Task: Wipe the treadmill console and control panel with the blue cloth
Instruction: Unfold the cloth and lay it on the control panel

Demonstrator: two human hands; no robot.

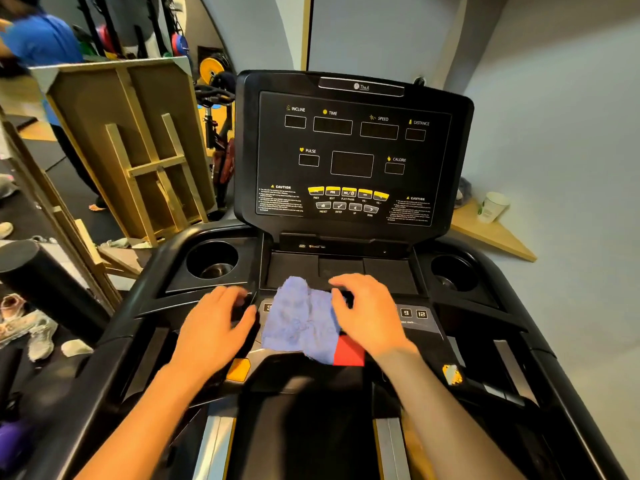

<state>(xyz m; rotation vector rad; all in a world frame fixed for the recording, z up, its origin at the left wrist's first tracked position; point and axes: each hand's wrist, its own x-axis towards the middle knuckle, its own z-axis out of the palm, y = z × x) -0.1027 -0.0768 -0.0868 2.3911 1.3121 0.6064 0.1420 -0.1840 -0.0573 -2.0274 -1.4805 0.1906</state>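
Cloth (300,320) blue, spread on treadmill control panel (420,322) below console (349,150) | left hand (214,327) released, fingers relaxed, resting just left of cloth | right hand (369,313) fingers bent, pressing cloth's right edge

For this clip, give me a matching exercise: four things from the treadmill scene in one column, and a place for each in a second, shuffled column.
Things:
1. crumpled blue cloth
2. white paper cup
3. red rectangular stop button
4. row of yellow media buttons

Places:
A. on the wooden corner shelf, right of the console
B. on the upright black display panel, below the centre screen
C. spread on the lower control panel, between the two hands
D. at the cloth's lower right edge, near the right wrist

Pairs: 1-C, 2-A, 3-D, 4-B
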